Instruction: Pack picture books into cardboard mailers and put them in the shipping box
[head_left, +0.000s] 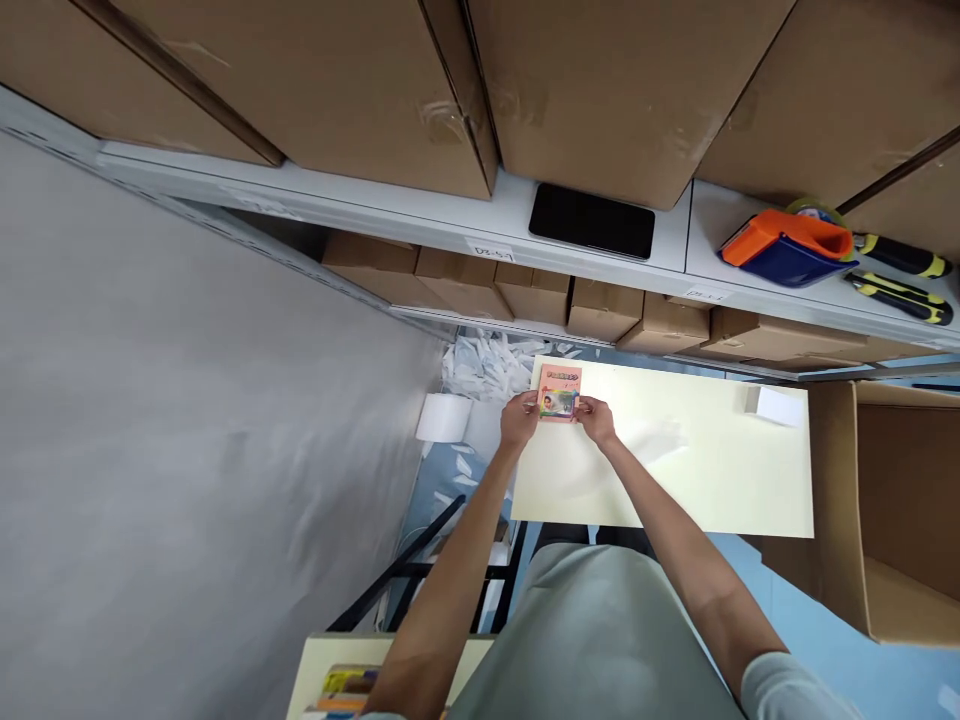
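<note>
A small pink book (pixel 561 378) with a colourful framed picture on its cover is over the left end of the cream table (pixel 720 480). My left hand (pixel 520 418) grips its left edge and my right hand (pixel 596 418) grips its right edge, fingers closed on both sides. Whether the book rests on the tabletop or is lifted just above it, I cannot tell. Near the table's far right corner lies a small white block (pixel 776 406), perhaps a stack of paper or a box.
Shelves with cardboard boxes (pixel 585 80) run across the front, holding a black phone (pixel 592 220), an orange-and-blue tape dispenser (pixel 787 248) and yellow-black cutters (pixel 904 298). An open carton (pixel 862 510) stands right. A white roll (pixel 444 418) and paper scraps (pixel 491 365) lie left.
</note>
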